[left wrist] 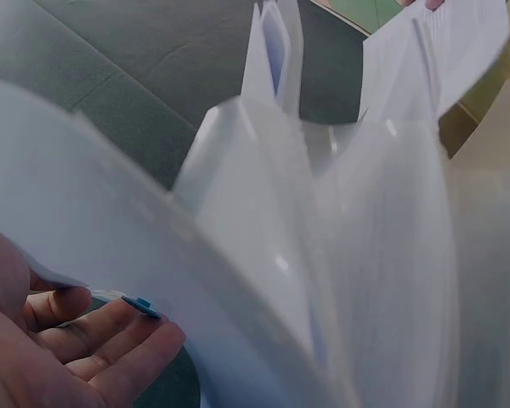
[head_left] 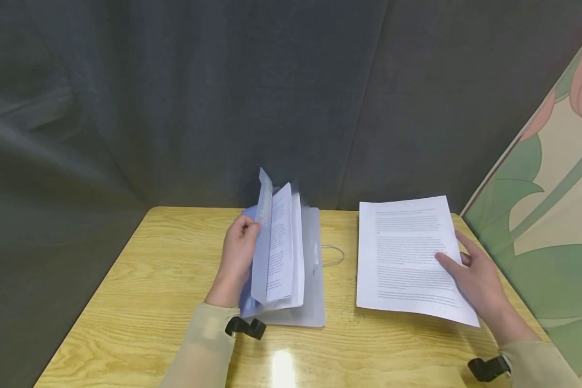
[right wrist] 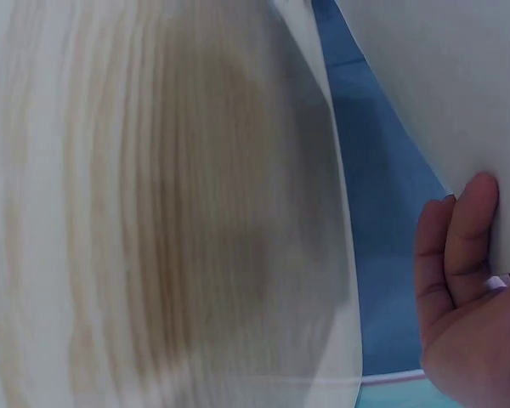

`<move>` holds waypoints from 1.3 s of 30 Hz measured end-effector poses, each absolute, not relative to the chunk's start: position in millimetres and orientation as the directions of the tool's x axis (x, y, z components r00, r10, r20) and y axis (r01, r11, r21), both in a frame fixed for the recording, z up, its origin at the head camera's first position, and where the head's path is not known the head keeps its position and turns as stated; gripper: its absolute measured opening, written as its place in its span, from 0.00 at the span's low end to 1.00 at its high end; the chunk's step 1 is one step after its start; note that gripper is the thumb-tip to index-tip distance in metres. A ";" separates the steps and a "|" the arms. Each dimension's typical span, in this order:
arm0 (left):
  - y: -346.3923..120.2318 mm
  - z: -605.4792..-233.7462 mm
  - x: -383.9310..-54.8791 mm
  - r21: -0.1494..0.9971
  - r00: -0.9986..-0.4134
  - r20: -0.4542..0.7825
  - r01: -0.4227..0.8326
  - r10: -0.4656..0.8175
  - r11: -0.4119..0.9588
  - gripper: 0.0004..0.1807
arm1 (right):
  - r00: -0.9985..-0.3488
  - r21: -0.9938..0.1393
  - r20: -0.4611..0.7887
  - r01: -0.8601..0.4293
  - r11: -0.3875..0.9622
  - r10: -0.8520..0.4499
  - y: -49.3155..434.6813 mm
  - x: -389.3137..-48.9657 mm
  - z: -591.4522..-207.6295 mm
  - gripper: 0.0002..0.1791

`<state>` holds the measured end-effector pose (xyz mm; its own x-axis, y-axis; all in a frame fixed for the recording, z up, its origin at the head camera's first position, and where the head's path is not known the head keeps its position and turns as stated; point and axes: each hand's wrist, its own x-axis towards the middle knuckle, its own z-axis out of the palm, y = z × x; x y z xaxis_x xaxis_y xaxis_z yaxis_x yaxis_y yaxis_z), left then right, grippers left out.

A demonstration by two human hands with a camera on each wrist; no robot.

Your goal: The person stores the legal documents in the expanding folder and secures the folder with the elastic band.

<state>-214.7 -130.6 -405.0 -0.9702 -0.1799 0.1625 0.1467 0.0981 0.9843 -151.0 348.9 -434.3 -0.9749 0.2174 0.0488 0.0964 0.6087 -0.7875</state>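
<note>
at a yellow wood table [head_left: 140,302], a person works with two bare hands. we see the folder [head_left: 315,291] fanned open at six o'clock, its printed pages [head_left: 279,253] partly upright — a thin cord loop [head_left: 343,255] lies at its three o'clock side. at the folder's nine o'clock, the left hand [head_left: 239,242] pinches a translucent leaf [head_left: 260,264] by the edge, fingers curled; in the left wrist view we spot a small teal piece [left wrist: 142,307] by the fingertips. at four o'clock, the right hand [head_left: 480,277] grips printed paper [head_left: 407,253] along its three o'clock edge, thumb on top and fingers beneath — its lower corner raised off the table. behind, a dark curtain [head_left: 271,97] hangs at twelve o'clock, and we find a floral panel [head_left: 562,188] standing at three o'clock.
</note>
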 end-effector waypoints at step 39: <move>-129.9 -402.8 -213.2 0.986 -0.974 0.121 0.096 -0.189 0.135 0.07 | -0.992 -0.878 0.049 0.012 0.479 0.115 244.0 -170.6 -414.8 0.47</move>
<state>-213.2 -129.9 -402.8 -0.9745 -0.1891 0.1208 0.0962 0.1346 0.9862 -170.6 244.0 -414.8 -0.9921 0.1154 0.0493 0.0121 0.4786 -0.8779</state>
